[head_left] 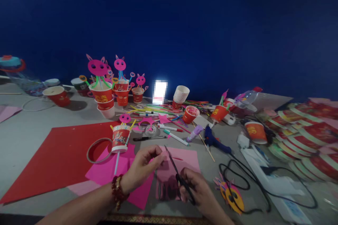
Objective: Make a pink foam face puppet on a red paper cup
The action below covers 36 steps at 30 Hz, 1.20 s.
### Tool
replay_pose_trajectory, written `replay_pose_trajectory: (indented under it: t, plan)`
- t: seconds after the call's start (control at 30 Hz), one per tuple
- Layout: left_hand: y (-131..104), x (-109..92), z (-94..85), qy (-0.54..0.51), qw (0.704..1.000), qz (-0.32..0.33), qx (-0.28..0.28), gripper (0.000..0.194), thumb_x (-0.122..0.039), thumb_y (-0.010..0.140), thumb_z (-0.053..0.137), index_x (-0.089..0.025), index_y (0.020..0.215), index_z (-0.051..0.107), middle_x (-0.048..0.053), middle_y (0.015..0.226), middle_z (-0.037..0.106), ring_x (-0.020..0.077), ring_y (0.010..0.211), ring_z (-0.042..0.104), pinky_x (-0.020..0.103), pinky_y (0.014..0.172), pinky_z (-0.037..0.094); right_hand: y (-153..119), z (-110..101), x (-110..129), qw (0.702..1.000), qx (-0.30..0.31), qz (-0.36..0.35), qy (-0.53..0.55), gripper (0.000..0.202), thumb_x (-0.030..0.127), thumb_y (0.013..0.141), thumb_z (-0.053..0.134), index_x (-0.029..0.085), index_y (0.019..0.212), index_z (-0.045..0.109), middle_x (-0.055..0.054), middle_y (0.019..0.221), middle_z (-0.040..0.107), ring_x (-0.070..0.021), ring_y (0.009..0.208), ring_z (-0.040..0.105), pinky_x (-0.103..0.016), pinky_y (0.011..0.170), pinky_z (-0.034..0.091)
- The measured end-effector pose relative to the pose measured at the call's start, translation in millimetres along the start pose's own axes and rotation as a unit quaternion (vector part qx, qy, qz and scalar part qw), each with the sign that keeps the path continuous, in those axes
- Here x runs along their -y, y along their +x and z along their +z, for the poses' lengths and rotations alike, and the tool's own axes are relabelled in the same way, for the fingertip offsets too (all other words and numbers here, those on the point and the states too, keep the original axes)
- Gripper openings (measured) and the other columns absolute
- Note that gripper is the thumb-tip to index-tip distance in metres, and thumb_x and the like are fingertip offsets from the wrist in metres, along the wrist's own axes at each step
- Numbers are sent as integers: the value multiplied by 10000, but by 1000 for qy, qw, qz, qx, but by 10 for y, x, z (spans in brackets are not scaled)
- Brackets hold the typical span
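My right hand (194, 184) is closed on black-handled scissors (173, 161), whose blades point up and left over a light pink sheet (188, 158). Just left of the blade tips is my left hand (146, 163), its thumb and fingertips pinched together; a small pink bit seems to show at the fingertips, too small to make out. Bright pink paper (144, 191) lies under my left wrist. Beyond that wrist stands a red and white cup (120, 137) with a pink face and yellow arms.
Red card (63, 154) and a tape roll (99, 150) lie left. Finished cup figures (100, 93) stand behind. Markers (175, 137), a blue glue gun (215, 140) with black cable, and a yellow face cutout (235, 198) are to the right.
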<state>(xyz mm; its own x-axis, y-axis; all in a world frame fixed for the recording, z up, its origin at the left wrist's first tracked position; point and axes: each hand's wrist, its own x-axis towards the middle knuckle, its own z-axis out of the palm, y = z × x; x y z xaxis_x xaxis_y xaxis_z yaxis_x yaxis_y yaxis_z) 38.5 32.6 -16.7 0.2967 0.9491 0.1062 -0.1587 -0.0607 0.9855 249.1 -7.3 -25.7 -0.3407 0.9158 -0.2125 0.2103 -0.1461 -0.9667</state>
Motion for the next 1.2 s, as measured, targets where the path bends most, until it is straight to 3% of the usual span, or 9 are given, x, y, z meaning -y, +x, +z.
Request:
replay_pose_trajectory:
  t: [0.2,0.83,1.03,1.2]
  plan:
    - [15,-45,15,-27,1000,-1,-13,334,-408,881,648,-163,691,526,-32,651,494,93,601,444,206,576,389,-18,-37,-9,999,2,-16,-37,651,853,680,565,225,630,399,52,479,497,-86,418,418,-211,437,310]
    - [31,-47,-28,1,1000,16,-22,273,-345,903,624,-155,714,577,-10,672,550,112,632,492,224,604,394,-11,-64,-22,1000,17,-21,8,576,722,737,644,225,633,373,80,517,424,-67,411,399,-185,421,293]
    - [40,-49,-39,21,999,25,-24,267,-340,901,627,-158,711,583,-7,673,555,118,640,492,229,609,392,1,-99,-41,1000,16,2,-3,453,519,775,664,236,629,343,91,505,397,-71,395,403,-181,407,294]
    - [60,-52,-38,-11,999,18,-35,309,-400,874,651,-163,693,572,-15,645,549,109,603,477,223,577,380,0,-226,-10,996,10,-16,-85,350,387,764,635,233,621,356,90,518,364,-81,429,384,-195,439,300]
